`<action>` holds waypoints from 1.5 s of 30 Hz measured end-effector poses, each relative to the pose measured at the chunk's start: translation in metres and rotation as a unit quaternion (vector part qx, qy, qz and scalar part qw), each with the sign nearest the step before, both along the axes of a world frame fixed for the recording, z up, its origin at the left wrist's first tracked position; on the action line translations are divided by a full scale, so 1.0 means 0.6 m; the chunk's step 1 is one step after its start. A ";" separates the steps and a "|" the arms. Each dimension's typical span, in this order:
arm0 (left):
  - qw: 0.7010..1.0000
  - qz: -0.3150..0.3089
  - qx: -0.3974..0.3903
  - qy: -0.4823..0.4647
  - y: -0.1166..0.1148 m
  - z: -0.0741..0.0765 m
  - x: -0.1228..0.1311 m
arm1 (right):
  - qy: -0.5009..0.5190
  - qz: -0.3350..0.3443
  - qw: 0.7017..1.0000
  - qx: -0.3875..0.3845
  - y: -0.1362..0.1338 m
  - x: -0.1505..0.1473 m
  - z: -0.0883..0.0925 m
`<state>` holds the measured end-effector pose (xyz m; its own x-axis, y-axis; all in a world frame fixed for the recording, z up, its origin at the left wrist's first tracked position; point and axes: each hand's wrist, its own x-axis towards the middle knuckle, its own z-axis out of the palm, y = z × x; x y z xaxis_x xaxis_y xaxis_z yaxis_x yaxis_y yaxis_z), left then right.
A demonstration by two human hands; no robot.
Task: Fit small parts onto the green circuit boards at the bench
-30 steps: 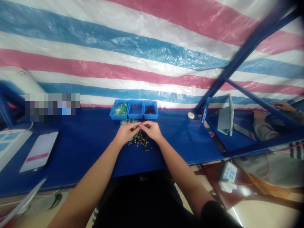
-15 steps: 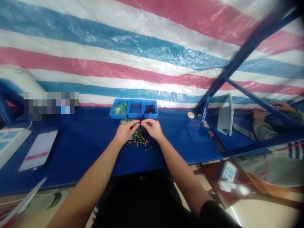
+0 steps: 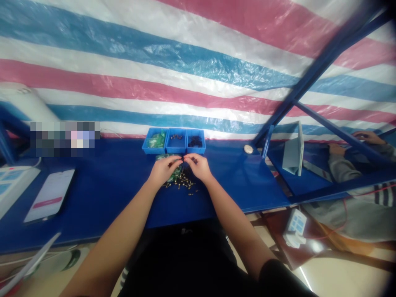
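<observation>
My left hand [image 3: 163, 168] and my right hand [image 3: 198, 166] meet over the blue table, thumbs and fingers pinched close together. A tiny dark piece shows between the fingertips, too small to name. Beneath them lies a loose pile of small brass-coloured, pin-like metal parts [image 3: 184, 181], with green pieces [image 3: 175, 174] among it. Just behind my hands stand three blue bins in a row. Green parts fill the left bin [image 3: 154, 151], a few small brownish metal parts lie in the middle bin [image 3: 176, 150], and dark parts are in the right bin [image 3: 196, 151].
A phone [image 3: 51, 194] lies at the left beside a white power strip [image 3: 15, 183]. A round pale object [image 3: 248, 149] sits near the blue frame [image 3: 267, 142] on the right. Beyond it are a propped tablet [image 3: 293, 150] and another person's sleeve [image 3: 343, 165].
My hands stay pinched together in almost the same place, with a slight shift of the fingers. The pile and bins look unchanged.
</observation>
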<state>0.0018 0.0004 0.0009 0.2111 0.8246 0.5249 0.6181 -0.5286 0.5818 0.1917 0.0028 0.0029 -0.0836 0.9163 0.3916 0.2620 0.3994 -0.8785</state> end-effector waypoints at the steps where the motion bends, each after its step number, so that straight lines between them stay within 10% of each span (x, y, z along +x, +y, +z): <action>1: 1.000 0.001 -0.001 0.001 0.000 0.000 0.000 | 0.003 -0.001 1.000 -0.004 0.000 0.000 0.001; 27: 1.000 0.007 0.000 0.011 -0.002 0.000 -0.005 | 0.232 -0.027 0.967 -0.099 0.042 0.026 -0.013; 33: 1.000 0.006 -0.009 0.012 -0.002 0.001 -0.005 | 0.031 -0.115 0.991 -0.058 0.051 0.056 -0.033; 38: 1.000 0.006 -0.004 0.010 -0.002 0.000 -0.005 | -0.184 -0.045 0.981 0.031 0.046 0.058 -0.036; 45: 1.000 0.010 -0.006 0.013 -0.002 0.001 -0.004 | -0.218 -0.035 0.974 0.040 0.040 0.050 -0.037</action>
<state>-0.0006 -0.0007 0.0013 0.2085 0.8352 0.5088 0.6431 -0.5091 0.5721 0.2219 0.0270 -0.0193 -0.1964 0.8937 0.4034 0.6327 0.4298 -0.6442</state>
